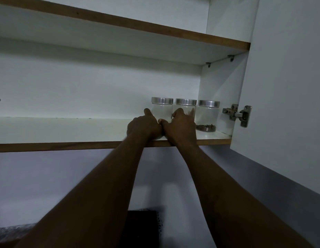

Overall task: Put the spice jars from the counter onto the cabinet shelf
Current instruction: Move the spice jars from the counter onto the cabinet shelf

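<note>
Three clear spice jars with silver screw lids stand upright in a row at the right end of the lower cabinet shelf [66, 129], long axes vertical and lids up. The left jar [162, 107] and the middle jar [185, 104] are just beside each other, and the right jar [208, 113] stands nearest the cabinet's side wall.

Only the right jar shows in full, with a low layer of dark spice at its base. The lower halves of the other two are hidden behind the person's hands, so their contents cannot be made out.

The left hand [144, 127] rests on the shelf's front with one digit raised against the left jar's left side and the rest curled. Whether it actually grips the jar cannot be told. The right hand [180, 126] curves around the front of the middle jar, one finger at the jar's left and motion-blurred fingers at its right. The two hands touch at the knuckles.

Both forearms rise from the bottom edge, where they are cut off. An upper shelf [120, 20] runs above. The open cabinet door [280, 86] with its metal hinge [238, 114] fills the right. A dark object [143, 228] below is too dim to identify.
</note>
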Motion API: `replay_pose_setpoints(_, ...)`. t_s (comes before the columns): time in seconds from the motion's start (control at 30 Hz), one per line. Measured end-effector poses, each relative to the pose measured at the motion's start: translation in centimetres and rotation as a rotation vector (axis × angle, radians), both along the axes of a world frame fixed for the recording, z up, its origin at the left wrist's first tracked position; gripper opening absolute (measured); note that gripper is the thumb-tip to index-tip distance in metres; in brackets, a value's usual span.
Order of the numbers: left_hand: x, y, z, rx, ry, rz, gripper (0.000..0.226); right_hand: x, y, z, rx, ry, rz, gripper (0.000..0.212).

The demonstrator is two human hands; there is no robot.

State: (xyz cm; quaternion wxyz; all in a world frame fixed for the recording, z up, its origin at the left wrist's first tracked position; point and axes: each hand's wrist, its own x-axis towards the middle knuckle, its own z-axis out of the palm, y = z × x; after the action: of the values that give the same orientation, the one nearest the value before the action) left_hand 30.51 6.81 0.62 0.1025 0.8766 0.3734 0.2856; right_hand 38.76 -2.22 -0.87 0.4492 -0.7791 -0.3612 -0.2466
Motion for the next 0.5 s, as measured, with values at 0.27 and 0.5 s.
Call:
replay_pose_setpoints(0.27,-0.48,-0.52,-0.11,0.011,-0.014,-0.010,0.064,0.29,0.11,-0.07,-0.043,-0.016,-0.034,0.052)
replay_pose_setpoints(0.5,-0.83,-0.76,-0.11,-0.031,-0.047,-0.010,0.063,0.17,0.18,-0.07,-0.054,-0.011,-0.049,0.053)
